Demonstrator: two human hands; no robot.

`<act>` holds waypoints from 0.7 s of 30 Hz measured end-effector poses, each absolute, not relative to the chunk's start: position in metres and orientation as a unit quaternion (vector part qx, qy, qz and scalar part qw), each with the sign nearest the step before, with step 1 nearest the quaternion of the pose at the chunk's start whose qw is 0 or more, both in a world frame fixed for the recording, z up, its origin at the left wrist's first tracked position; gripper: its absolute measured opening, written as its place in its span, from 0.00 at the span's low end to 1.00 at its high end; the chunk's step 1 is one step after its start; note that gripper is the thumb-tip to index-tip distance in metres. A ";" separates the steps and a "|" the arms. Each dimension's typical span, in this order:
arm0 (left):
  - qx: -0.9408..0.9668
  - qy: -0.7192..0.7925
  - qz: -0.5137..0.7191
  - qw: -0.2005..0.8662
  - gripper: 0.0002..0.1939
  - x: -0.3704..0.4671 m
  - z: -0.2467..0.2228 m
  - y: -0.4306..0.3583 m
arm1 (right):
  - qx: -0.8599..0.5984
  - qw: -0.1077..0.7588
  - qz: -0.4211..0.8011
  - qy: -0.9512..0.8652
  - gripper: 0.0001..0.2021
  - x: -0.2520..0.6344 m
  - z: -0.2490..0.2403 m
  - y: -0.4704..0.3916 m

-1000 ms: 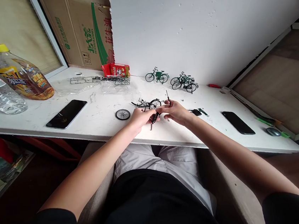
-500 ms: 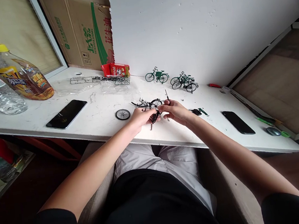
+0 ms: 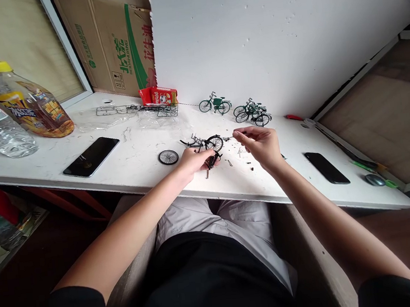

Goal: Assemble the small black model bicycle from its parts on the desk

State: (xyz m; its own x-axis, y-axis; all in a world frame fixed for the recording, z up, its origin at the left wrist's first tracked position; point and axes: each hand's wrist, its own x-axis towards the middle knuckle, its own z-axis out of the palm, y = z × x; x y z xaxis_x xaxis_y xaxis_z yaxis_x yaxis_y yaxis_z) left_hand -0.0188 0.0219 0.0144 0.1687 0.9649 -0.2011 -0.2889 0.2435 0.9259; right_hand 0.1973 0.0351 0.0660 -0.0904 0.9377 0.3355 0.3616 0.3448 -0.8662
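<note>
My left hand [image 3: 195, 160] is closed around a partly assembled black miniature bicycle [image 3: 214, 144], fingers at its lower part. One spoked wheel is on it; a curved mudguard and handlebar extend to the left. My right hand [image 3: 258, 144] is raised just right of the bicycle, apart from it, with thumb and forefinger pinched. A slim screwdriver [image 3: 229, 137] appears to be in this pinch, its thin shaft toward the bicycle; most of it is hidden by the fingers. A loose spoked wheel [image 3: 168, 157] lies left of my left hand. Tiny parts [image 3: 230, 162] are scattered between my hands.
Several finished miniature bicycles [image 3: 215, 104] stand along the back wall. Part frames [image 3: 156, 110] and a red packet [image 3: 164, 95] lie behind. Phones [image 3: 91, 156] rest at both sides. Drink bottles [image 3: 35, 105] are at far left, a cardboard box [image 3: 113, 46] behind.
My right hand has moved right, away from the bicycle, and the thin shaft has swung from upright to pointing left. My left hand and the bicycle have stayed in place.
</note>
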 end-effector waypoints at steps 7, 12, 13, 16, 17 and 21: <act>0.387 0.427 0.474 0.666 0.08 -0.018 0.016 0.021 | -0.433 0.490 0.231 -0.720 0.22 0.190 0.061 0.021; 0.394 0.429 0.468 0.665 0.08 -0.019 0.014 0.023 | -0.442 0.503 0.235 -0.705 0.24 0.187 0.048 0.024; 0.396 0.426 0.468 0.665 0.08 -0.020 0.013 0.023 | -0.447 0.507 0.239 -0.697 0.25 0.187 0.045 0.025; 0.403 0.413 0.471 0.667 0.09 -0.021 0.011 0.024 | -0.445 0.509 0.258 -0.690 0.24 0.185 0.039 0.027; 0.405 0.410 0.471 0.668 0.09 -0.021 0.011 0.023 | -0.439 0.505 0.262 -0.695 0.24 0.184 0.038 0.027; 0.411 0.412 0.472 0.662 0.09 -0.021 0.013 0.022 | -0.437 0.481 0.250 -0.718 0.23 0.180 0.039 0.022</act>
